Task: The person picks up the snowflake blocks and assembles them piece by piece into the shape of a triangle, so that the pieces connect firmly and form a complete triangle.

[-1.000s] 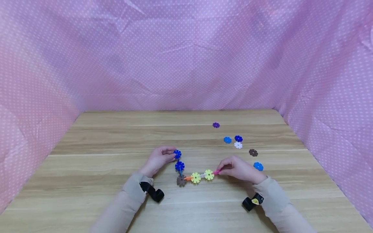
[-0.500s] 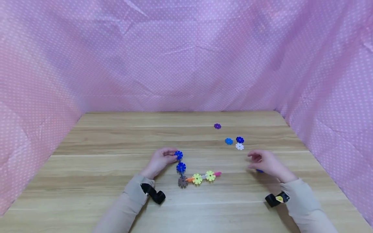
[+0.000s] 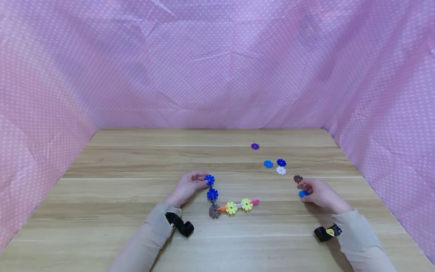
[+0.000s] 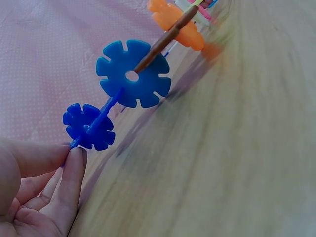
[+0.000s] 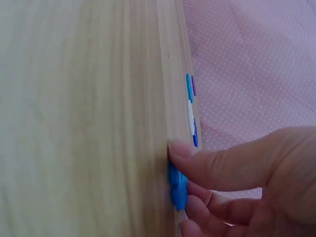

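- Head view, mid-frame: your left hand (image 3: 188,187) pinches one chain (image 3: 222,208) by the blue disc (image 3: 210,180) at its upper end.
- Below centre, that chain bends; you can count four blue pieces, one brown, one orange, two yellow, one white, one pink.
- Right of centre: your right hand (image 3: 321,193) has thumb and fingers closed on one bright disc (image 3: 303,193).
- Above it, five loose: purple disc (image 3: 255,147), azure disc (image 3: 268,164), navy disc (image 3: 281,163), white disc (image 3: 281,171), brown disc (image 3: 297,178).

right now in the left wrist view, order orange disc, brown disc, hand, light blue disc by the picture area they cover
Largest to smallest:
1. Left hand
2. Light blue disc
3. Orange disc, tilted
4. Brown disc, edge-on
Nearness skews this; true sizes are unsure.
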{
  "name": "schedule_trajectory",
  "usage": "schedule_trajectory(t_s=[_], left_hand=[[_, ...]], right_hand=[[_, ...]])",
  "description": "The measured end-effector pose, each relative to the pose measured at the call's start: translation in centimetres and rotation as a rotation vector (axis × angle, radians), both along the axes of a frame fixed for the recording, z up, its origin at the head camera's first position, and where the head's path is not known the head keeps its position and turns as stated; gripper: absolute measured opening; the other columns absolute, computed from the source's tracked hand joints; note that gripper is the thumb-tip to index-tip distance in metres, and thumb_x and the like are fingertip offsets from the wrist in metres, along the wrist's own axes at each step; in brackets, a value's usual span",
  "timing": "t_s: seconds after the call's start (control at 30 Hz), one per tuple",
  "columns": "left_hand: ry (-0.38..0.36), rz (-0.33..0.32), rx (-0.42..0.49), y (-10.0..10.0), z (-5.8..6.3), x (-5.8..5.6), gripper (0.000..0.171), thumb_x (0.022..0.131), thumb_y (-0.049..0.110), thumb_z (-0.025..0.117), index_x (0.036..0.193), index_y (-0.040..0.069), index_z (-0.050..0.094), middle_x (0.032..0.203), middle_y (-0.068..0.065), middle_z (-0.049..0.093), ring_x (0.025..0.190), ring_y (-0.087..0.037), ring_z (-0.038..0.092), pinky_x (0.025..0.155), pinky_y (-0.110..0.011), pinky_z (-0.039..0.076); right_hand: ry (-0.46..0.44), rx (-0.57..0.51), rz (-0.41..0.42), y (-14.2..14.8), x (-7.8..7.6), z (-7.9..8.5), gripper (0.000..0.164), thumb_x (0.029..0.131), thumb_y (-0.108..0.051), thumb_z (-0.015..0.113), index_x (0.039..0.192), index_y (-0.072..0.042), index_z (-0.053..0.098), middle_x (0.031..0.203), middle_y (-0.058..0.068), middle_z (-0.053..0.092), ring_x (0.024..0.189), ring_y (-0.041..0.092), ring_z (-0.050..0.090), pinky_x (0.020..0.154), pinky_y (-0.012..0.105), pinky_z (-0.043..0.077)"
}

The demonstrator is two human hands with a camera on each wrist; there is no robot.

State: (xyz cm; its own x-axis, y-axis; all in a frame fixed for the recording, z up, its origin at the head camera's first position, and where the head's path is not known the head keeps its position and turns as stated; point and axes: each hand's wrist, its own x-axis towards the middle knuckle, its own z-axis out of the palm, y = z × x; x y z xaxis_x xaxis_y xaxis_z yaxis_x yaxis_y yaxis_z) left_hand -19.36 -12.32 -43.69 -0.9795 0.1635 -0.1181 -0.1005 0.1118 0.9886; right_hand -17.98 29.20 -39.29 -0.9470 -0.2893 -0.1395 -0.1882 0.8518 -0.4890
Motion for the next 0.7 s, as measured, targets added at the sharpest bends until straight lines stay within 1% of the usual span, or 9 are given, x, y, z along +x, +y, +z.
schedule_trajectory(t_s=[0.2, 0.33, 0.43, 0.53, 0.63, 0.7], left_hand=[[-0.002, 0.007, -0.01, 0.0, 0.1, 0.0, 0.033, 0.085, -0.004, 0.064, 0.117, -0.006, 0.062, 0.096, -0.01, 0.07, 0.083, -0.008, 0.064, 0.079, -0.021, 0.054], [-0.007, 0.014, -0.035, 0.2, 0.2, 0.0, 0.031, 0.085, -0.003, 0.064, 0.116, -0.004, 0.063, 0.095, -0.008, 0.069, 0.082, -0.008, 0.064, 0.079, -0.021, 0.054], [-0.01, 0.022, -0.054, 0.2, 0.2, 0.0, 0.031, 0.085, -0.002, 0.064, 0.116, -0.002, 0.064, 0.093, -0.006, 0.069, 0.082, -0.008, 0.064, 0.079, -0.022, 0.054], [-0.014, 0.027, -0.071, 0.3, 0.3, 0.0, 0.031, 0.084, -0.002, 0.065, 0.115, -0.001, 0.064, 0.092, -0.005, 0.07, 0.082, -0.009, 0.064, 0.08, -0.024, 0.054], [-0.016, 0.023, -0.079, 0.3, 0.3, 0.0, 0.032, 0.084, -0.002, 0.064, 0.116, -0.001, 0.064, 0.092, -0.005, 0.069, 0.083, -0.009, 0.064, 0.08, -0.024, 0.054], [-0.014, 0.021, -0.079, 0.2, 0.3, 0.0, 0.031, 0.085, -0.001, 0.064, 0.116, -0.001, 0.064, 0.092, -0.004, 0.069, 0.083, -0.009, 0.064, 0.08, -0.024, 0.054]], right_hand=[[-0.008, 0.011, -0.015, 0.1, -0.1, -0.1, 0.028, 0.074, -0.007, 0.078, 0.098, -0.001, 0.064, 0.087, 0.008, 0.061, 0.08, 0.02, 0.056, 0.071, 0.036, 0.049], [-0.006, -0.003, -0.024, 0.0, 0.1, -0.2, 0.022, 0.075, -0.007, 0.077, 0.092, -0.004, 0.064, 0.085, 0.005, 0.061, 0.077, 0.018, 0.053, 0.067, 0.031, 0.046], [0.017, -0.023, -0.021, -0.2, 0.2, -0.3, 0.015, 0.076, -0.009, 0.077, 0.084, -0.008, 0.064, 0.082, 0.003, 0.061, 0.075, 0.016, 0.052, 0.067, 0.03, 0.045], [0.044, -0.041, -0.025, -0.5, 0.3, -0.3, 0.014, 0.078, -0.012, 0.076, 0.078, -0.012, 0.063, 0.079, 0.0, 0.061, 0.073, 0.013, 0.051, 0.066, 0.028, 0.044], [0.05, -0.071, -0.045, -0.9, 0.3, -0.2, 0.013, 0.08, -0.015, 0.074, 0.077, -0.012, 0.062, 0.076, -0.002, 0.058, 0.07, 0.012, 0.048, 0.063, 0.025, 0.042], [0.051, -0.106, -0.058, -1.2, 0.3, -0.1, 0.013, 0.082, -0.015, 0.073, 0.078, -0.011, 0.061, 0.073, -0.001, 0.055, 0.067, 0.011, 0.046, 0.059, 0.023, 0.041]])
